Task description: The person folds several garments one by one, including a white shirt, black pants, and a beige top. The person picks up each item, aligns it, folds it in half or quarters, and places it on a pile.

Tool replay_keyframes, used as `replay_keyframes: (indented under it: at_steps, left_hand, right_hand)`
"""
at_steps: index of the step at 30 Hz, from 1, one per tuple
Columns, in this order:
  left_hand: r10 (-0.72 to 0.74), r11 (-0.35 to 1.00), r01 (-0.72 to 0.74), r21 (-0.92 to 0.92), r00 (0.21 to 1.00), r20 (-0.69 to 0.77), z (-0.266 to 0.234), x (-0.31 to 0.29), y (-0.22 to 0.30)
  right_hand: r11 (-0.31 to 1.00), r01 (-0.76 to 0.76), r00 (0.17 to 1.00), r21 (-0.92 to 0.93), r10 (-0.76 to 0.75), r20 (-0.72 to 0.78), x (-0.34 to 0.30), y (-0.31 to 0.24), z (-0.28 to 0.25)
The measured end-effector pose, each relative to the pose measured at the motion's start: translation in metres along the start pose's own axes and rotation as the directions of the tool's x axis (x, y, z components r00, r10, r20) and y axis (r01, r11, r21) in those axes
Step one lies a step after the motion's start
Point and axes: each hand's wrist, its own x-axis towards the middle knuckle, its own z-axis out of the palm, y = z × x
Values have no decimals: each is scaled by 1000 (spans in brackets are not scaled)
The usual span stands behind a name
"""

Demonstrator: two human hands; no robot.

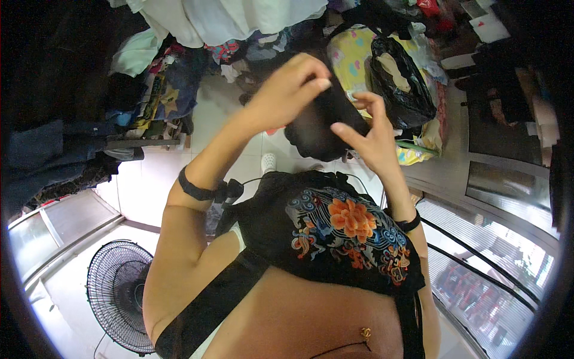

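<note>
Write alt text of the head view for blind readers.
A left hand and right hand hold a black cloth beyond a flower-embroidered apron. Clothes lie heaped upper left, a black bag sits on yellow cloth upper right, and a fan stands lower left.

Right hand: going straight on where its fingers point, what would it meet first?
Probably the black cloth, directly ahead of the right hand; depth is unclear, so they may be touching.

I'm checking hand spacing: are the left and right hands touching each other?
Apart: the head view shows black cloth in a visible gap between the left hand and right hand.
</note>
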Motion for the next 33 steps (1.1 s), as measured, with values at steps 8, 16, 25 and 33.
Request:
replay_keyframes:
  at_steps: [8,16,25,33]
  left_hand:
    - [-56,998,55,30,998,31,12,3,22]
    - [-101,988,113,104,989,-109,15,3,24]
    - [79,946,-1,323,970,-228,18,9,36]
    - [-239,830,360,-426,920,312,17,11,-32]
  right_hand:
    - [962,87,994,-258,-67,85,6,2,0]
    - [982,76,996,-171,-66,63,5,-9,-3]
    - [947,219,975,-236,-222,12,6,-10,-2]
    - [978,186,982,-97,-182,42,8,-37,-29]
